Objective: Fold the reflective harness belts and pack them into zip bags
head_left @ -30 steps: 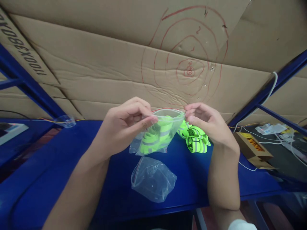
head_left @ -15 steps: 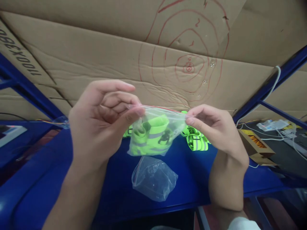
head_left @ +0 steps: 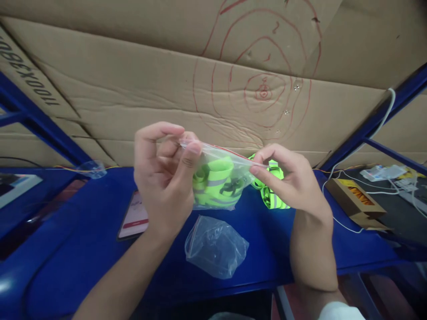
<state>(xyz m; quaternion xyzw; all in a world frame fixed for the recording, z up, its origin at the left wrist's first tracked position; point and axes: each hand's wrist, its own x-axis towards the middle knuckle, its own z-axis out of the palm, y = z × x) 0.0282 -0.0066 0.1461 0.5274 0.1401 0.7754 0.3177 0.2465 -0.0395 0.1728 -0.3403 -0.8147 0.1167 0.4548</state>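
Observation:
A clear zip-lock bag (head_left: 218, 206) with a red-lined seal hangs between my two hands above the table. Inside it lies a rolled neon-yellow reflective strap (head_left: 218, 171) with grey stripes and dark buckles. My left hand (head_left: 167, 173) pinches the left end of the seal between thumb and fingers. At the right end, my right hand (head_left: 283, 175) grips the same seal between thumb and forefinger. Below the held bag, a second clear zip-lock bag (head_left: 216, 246) rests flat on the blue table. Behind my right hand sit more rolled neon reflective straps (head_left: 275, 198), partly covered.
A phone (head_left: 135, 218) with a lit screen lies on the blue table (head_left: 263, 253), partly behind my left hand. An open cardboard box (head_left: 358, 200) and white cables (head_left: 380, 193) are at right. A cardboard wall (head_left: 140, 80) with red rings stands behind; blue posts (head_left: 50, 129) flank it.
My left hand has shifted right and turned more upright, uncovering the phone. The right end of the bag has moved slightly left, with both hands still holding the seal.

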